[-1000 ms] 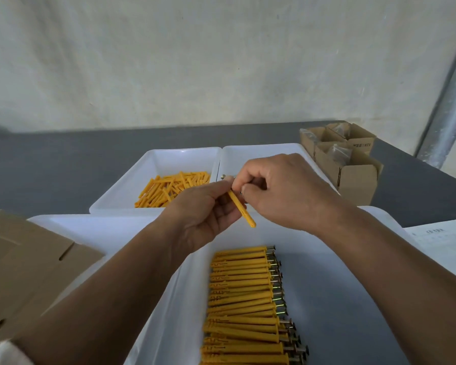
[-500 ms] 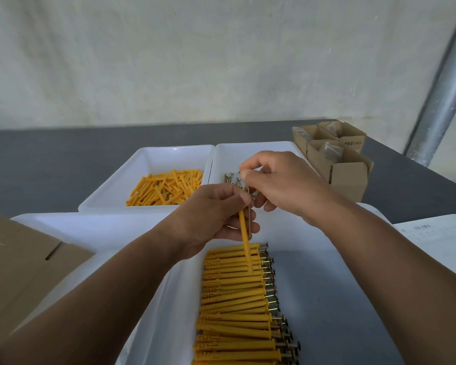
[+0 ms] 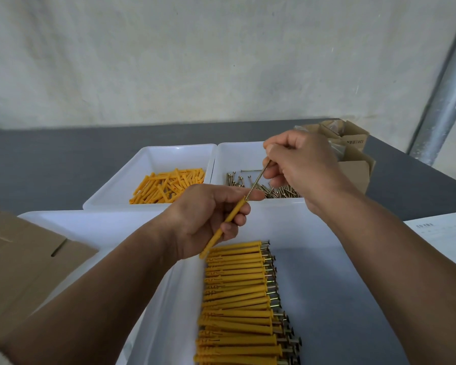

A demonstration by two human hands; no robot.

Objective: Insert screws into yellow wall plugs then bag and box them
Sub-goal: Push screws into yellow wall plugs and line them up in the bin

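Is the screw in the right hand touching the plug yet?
Touching. Head view: the screw tip meets the mouth of the plug in the left hand.

The grey table (image 3: 50,164) carries white trays (image 3: 153,159), flat cardboard (image 3: 24,259) at left, open cardboard boxes (image 3: 353,175) and a paper sheet (image 3: 442,233) at right.

The right grip (image 3: 303,164) is lifting up and to the right, away from the left grip (image 3: 208,219), where a second ago the two were close together. It is now pinching a screw (image 3: 258,177), whose tip is meeting the top of the plug (image 3: 225,225). The plug is tilting from upright to a slant. Loose screws (image 3: 279,191) are coming into view behind.
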